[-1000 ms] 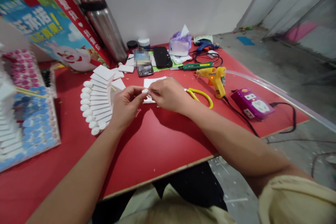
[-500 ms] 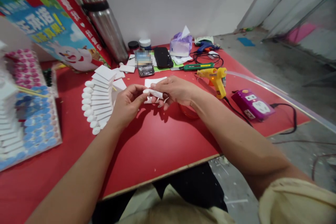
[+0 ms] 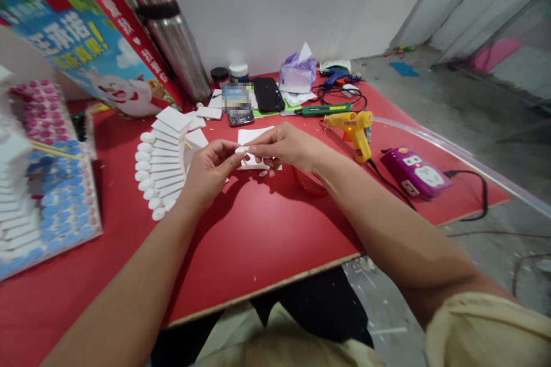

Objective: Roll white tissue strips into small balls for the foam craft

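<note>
My left hand [image 3: 209, 171] and my right hand [image 3: 282, 146] meet above the red table [image 3: 258, 229], both pinching one small white piece [image 3: 241, 149] between their fingertips. Under them lies a white sheet [image 3: 253, 136] with small white scraps around it. To the left stands a fan-shaped stack of white strips with rounded ends [image 3: 159, 163]. The yellow scissors are hidden behind my right forearm.
A yellow glue gun [image 3: 353, 129] stands right of my hands, its cable running to a purple power strip [image 3: 415, 172]. A steel flask [image 3: 172, 34], phone [image 3: 239, 109], black case [image 3: 267, 93], tissue pack [image 3: 296, 73] and green knife [image 3: 322, 109] sit behind. A blue-and-pink dotted model [image 3: 51, 183] stands far left.
My right hand shifted slightly right and turned, its forearm now covering the yellow scissors. Both hands keep pinching the small white piece.
</note>
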### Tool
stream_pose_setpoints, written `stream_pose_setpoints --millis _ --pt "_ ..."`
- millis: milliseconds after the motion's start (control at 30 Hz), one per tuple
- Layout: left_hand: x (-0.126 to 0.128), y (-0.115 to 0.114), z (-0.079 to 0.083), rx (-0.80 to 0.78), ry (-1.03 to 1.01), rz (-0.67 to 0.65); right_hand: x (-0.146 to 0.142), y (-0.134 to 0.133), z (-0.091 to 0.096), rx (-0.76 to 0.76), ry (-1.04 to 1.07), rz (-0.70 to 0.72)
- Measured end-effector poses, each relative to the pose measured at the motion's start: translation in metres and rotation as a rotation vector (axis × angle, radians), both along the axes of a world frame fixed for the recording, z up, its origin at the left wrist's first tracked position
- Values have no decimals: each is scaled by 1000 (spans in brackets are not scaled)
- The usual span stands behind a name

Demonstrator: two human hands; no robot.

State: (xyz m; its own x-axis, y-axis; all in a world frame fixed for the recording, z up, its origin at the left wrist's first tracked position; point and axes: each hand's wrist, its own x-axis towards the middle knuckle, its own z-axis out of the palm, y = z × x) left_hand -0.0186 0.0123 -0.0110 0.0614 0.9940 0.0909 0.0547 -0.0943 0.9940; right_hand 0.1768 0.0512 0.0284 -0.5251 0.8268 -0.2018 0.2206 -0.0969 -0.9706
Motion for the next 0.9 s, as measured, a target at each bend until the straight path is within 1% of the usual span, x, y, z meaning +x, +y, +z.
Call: stream_pose_setpoints --millis 200,300,400,500,667,900 --pt "3 -2 1 -24 -54 30 -3 -1 -5 452 -248 -62" --pt "7 -3 1 -19 -54 59 -7 -6 -4 643 -320 -104" --pt "7 -3 0 -23 -63 70 -10 -10 -3 796 -380 -102" --pt "5 -2 -1 -28 -98 50 -9 -11 -2 851 -389 -58" --pt "0 -1 -1 -40 -74 44 -7 -9 -4 897 -393 -2" --pt "3 -6 5 -10 32 123 -9 -9 -4 962 -495 67"
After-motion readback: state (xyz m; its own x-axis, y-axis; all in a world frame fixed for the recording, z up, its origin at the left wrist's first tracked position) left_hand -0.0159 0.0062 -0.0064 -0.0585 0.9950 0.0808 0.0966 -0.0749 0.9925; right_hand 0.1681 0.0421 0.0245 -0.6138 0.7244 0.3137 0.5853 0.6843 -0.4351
